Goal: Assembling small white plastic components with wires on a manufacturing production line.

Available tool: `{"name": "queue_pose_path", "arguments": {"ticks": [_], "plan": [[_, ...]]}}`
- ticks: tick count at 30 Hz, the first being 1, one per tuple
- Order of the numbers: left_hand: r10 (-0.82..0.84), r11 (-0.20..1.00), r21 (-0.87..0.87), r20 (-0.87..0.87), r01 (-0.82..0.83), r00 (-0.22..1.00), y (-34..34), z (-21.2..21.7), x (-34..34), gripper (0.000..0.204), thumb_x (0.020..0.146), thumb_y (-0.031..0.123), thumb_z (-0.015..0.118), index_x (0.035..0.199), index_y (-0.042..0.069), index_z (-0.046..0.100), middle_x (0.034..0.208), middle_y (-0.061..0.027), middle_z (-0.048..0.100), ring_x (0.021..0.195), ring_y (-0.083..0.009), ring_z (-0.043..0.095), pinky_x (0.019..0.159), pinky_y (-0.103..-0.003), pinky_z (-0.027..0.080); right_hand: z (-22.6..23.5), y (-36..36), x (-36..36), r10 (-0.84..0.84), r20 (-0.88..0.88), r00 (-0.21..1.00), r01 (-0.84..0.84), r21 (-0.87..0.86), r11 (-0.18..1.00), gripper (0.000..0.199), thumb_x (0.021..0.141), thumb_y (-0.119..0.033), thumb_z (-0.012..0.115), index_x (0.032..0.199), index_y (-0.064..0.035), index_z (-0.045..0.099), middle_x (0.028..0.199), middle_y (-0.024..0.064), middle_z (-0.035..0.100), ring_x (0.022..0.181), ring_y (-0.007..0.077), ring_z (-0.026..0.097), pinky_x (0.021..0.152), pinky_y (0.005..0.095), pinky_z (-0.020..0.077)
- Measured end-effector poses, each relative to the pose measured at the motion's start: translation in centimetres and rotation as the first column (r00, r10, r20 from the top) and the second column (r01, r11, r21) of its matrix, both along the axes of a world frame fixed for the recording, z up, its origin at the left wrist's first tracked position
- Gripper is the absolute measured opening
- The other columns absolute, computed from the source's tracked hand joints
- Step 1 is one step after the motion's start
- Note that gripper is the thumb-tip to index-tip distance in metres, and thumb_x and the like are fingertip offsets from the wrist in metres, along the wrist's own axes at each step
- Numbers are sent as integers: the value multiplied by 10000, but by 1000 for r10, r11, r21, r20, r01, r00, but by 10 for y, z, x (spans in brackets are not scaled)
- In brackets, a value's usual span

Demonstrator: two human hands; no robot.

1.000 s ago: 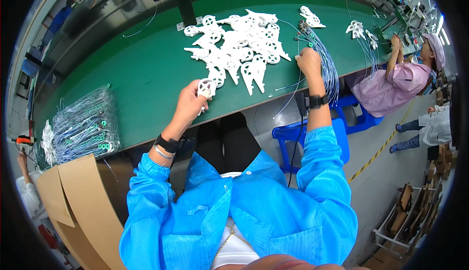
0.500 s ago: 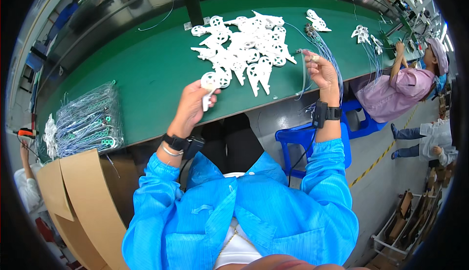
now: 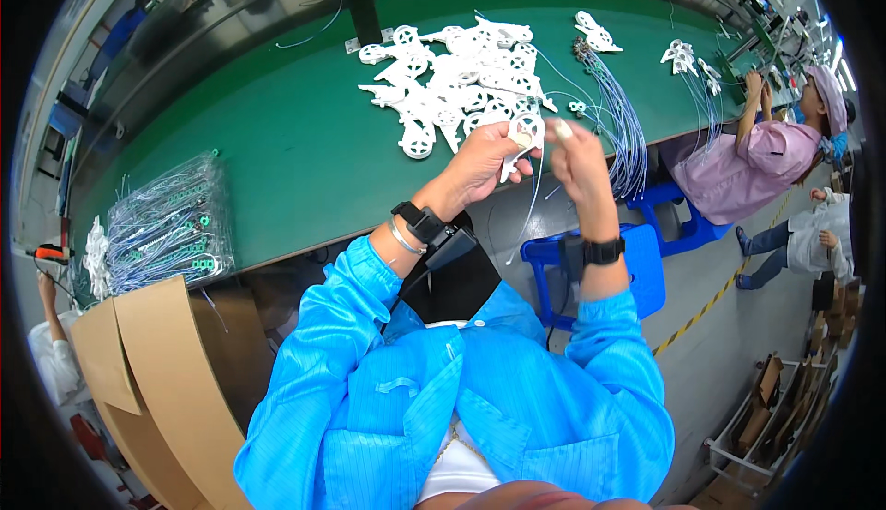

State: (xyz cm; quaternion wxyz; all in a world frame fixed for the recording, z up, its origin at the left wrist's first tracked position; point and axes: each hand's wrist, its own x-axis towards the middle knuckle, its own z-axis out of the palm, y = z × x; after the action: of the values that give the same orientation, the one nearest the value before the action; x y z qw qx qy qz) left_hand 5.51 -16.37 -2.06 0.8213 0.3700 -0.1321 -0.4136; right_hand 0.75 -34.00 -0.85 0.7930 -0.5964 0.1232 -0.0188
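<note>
The fingers (image 3: 513, 141) of the left hand (image 3: 482, 161) are closed around a white plastic part (image 3: 522, 133) with a round wheel-like end, held up just off the near edge of the green surface (image 3: 277, 150). The right hand (image 3: 577, 155) sits just beside it, its fingers pinched on the tip of a thin white cable (image 3: 533, 201) that hangs down from between the two hands toward the floor. Both wrists carry dark bands, and the sleeves are bright blue.

Just beyond the hands, on the far part of the surface, lies a heap of white plastic parts (image 3: 452, 85). To its right, a bundle of pale cables (image 3: 620, 122) drapes over the near edge. Well to the left, bagged cables (image 3: 166, 228) rest on the surface above a cardboard box (image 3: 138, 372). At the far right, another person in a pink coat (image 3: 738, 168) works at the same surface.
</note>
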Motion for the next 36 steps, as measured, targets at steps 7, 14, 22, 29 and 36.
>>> {"name": "queue_pose_path", "arguments": {"ticks": [7,14,22,29,36], "plan": [[126,981,137,67,-135,990,-12,-8,-11,200,883,126,578,1042,9,550,919,-77,625,637,-92,588,492,-209,470,-33,21,-71,349,23,937,-347,185,920,261,874,-206,597,1005,20,606,819,131,646,478,89,512,402,197,387],[156,950,240,183,-198,971,2,-16,-22,265,865,30,503,1125,-14,522,1016,-80,597,802,-126,599,662,-259,527,-6,5,-47,-57,443,895,-75,274,959,212,938,-115,491,1033,54,576,961,155,618,763,163,610,628,248,513],[187,930,272,234,-249,954,14,-10,-31,276,877,72,526,1140,-10,518,969,-80,611,760,-121,606,667,-255,533,-5,22,-43,-13,436,900,12,3,1000,214,942,-75,457,1038,72,579,925,137,626,772,148,614,668,262,526],[165,942,250,235,-224,958,9,-12,-38,291,875,70,546,1151,-16,511,928,-73,618,747,-112,607,655,-249,533,-3,30,-45,33,458,888,36,-142,989,200,935,-44,453,1026,75,586,951,131,631,746,134,622,667,247,507],[25,996,80,108,-34,994,4,-17,-39,322,840,29,593,1150,-27,526,976,-91,630,778,-122,617,695,-242,530,-5,26,-50,57,451,891,165,-438,884,276,858,9,544,1127,8,608,1110,106,604,625,56,561,530,168,445]]}}
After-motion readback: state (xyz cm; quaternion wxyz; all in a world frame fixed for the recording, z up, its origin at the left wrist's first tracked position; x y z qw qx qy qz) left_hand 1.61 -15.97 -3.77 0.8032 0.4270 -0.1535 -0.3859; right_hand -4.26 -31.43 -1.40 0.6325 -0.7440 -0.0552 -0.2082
